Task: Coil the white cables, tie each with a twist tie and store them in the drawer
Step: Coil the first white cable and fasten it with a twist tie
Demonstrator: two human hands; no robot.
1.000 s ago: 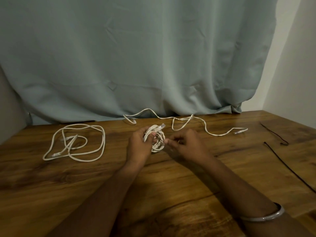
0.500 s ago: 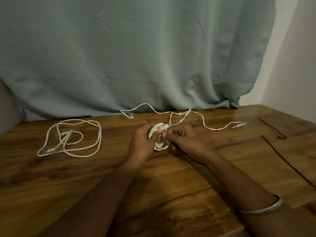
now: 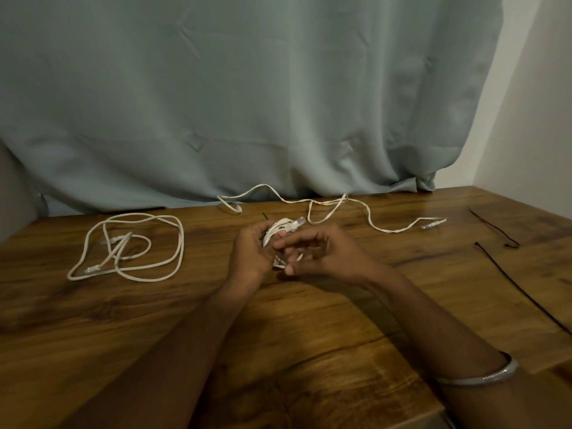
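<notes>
A wood-grain table (image 3: 154,335) runs from the near edge back to a pale blue-grey curtain (image 3: 247,103), with a white wall (image 3: 532,103) on the right. Nearest, both bare forearms reach in, the right one wearing a silver bangle (image 3: 483,377). At mid-table the left hand (image 3: 250,252) is closed around a small coiled white cable (image 3: 280,232), its clear plug (image 3: 297,222) poking up past the fingers. The right hand (image 3: 325,253) is cupped against the coil's other side, fingertips touching it; whether it grips a strand cannot be told. To the left lies a second white cable (image 3: 130,243) in loose loops. On the right, two thin black twist ties (image 3: 526,292) lie on the wood. Farthest back, a third white cable (image 3: 365,212) trails uncoiled along the curtain's hem.
</notes>
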